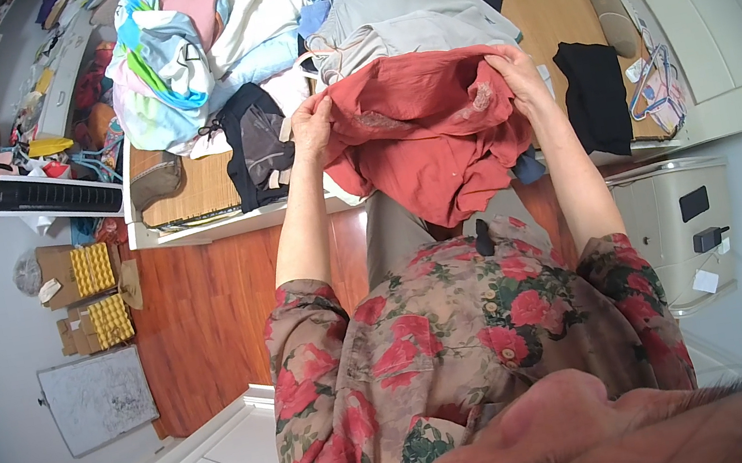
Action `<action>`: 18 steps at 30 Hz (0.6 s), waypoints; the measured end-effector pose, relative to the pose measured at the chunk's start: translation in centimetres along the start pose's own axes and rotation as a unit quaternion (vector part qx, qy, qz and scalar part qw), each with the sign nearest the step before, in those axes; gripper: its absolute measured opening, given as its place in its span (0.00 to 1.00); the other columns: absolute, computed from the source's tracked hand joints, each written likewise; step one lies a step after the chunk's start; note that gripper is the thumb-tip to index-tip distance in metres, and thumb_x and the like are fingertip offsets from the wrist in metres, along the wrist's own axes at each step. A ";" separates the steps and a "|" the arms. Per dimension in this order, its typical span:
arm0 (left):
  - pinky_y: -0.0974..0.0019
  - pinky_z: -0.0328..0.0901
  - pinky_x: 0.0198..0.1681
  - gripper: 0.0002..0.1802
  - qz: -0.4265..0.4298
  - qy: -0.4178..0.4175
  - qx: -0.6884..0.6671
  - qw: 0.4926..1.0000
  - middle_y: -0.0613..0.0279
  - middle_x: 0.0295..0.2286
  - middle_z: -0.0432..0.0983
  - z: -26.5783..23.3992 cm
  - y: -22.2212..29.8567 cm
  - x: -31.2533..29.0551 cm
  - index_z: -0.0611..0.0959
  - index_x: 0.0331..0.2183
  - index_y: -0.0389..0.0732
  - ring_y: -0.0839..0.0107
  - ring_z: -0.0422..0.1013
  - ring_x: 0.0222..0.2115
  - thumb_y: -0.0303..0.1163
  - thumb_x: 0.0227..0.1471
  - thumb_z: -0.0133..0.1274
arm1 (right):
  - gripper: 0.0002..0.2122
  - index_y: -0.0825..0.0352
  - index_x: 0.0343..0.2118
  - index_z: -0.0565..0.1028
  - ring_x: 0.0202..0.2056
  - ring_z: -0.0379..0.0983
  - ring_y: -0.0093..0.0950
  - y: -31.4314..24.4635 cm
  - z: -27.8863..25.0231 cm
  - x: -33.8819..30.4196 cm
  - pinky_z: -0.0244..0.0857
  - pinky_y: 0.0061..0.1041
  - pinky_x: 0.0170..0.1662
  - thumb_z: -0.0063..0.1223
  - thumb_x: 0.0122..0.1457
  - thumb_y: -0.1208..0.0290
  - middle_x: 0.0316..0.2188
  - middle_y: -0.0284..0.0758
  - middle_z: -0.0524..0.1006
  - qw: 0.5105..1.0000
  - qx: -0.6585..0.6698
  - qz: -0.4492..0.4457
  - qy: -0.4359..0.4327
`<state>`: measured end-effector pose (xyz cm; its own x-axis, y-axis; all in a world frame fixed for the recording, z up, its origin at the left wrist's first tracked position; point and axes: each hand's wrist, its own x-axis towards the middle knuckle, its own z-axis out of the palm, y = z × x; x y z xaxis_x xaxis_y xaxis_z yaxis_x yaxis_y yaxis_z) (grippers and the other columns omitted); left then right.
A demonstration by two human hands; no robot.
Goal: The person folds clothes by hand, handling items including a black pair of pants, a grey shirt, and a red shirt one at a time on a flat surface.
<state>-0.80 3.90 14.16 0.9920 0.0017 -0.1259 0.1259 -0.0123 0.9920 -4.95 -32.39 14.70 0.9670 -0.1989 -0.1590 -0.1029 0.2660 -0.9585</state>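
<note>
A coral-red garment [426, 149] with pale patterned patches hangs spread between my two hands, its lower part drooping in folds over my lap. My left hand [312, 125] pinches its upper left edge. At the opposite upper corner, my right hand [517, 75] grips the cloth, the fingers closed round it. Just beyond the garment lies a light grey garment [402, 5] on the bed. A black and grey piece of clothing [261, 147] rests beside my left forearm. To the right of my right hand sits a folded black garment [595, 99].
Heaped clothes and bedding [155, 57] cover the bed's far left. A rolled mat [605, 1] lies along the right edge, near some hangers [657, 90]. Below stands a beige suitcase [670, 230]. Cardboard boxes with yellow egg trays [93, 269] and a whiteboard [98, 400] are at left.
</note>
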 end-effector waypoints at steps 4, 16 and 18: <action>0.76 0.62 0.25 0.10 0.051 0.062 0.052 0.995 0.69 0.24 0.75 0.4 -1.2 0.1 0.81 0.37 0.35 0.82 0.66 0.22 0.28 0.52 0.52 | 0.11 0.72 0.42 0.72 0.39 0.72 0.23 0.1 0.6 -0.4 0.66 0.20 0.41 0.52 0.55 0.76 0.38 0.36 0.75 0.999 0.018 -0.026 -0.005; 0.73 0.65 0.37 0.11 0.051 0.077 0.001 0.996 0.63 0.32 0.77 1.5 -0.7 0.2 0.80 0.39 0.35 0.77 0.70 0.31 0.25 0.54 0.48 | 0.12 0.71 0.42 0.72 0.38 0.71 0.22 0.2 0.9 1.4 0.67 0.20 0.39 0.53 0.55 0.76 0.37 0.36 0.75 0.999 0.011 -0.047 0.025; 0.72 0.65 0.38 0.11 -0.009 0.133 -0.050 0.990 0.62 0.33 0.76 3.8 0.1 0.4 0.79 0.40 0.35 0.76 0.70 0.32 0.25 0.54 0.47 | 0.15 0.70 0.48 0.69 0.40 0.72 0.23 1.4 -0.2 2.2 0.68 0.23 0.43 0.52 0.57 0.75 0.41 0.36 0.74 0.996 0.063 -0.028 0.051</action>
<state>-0.42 0.06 14.16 0.9530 0.2640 -0.1488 0.1296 0.0889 0.9876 -3.06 -32.67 12.99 0.9408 -0.3102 -0.1365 -0.0139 0.3673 -0.9300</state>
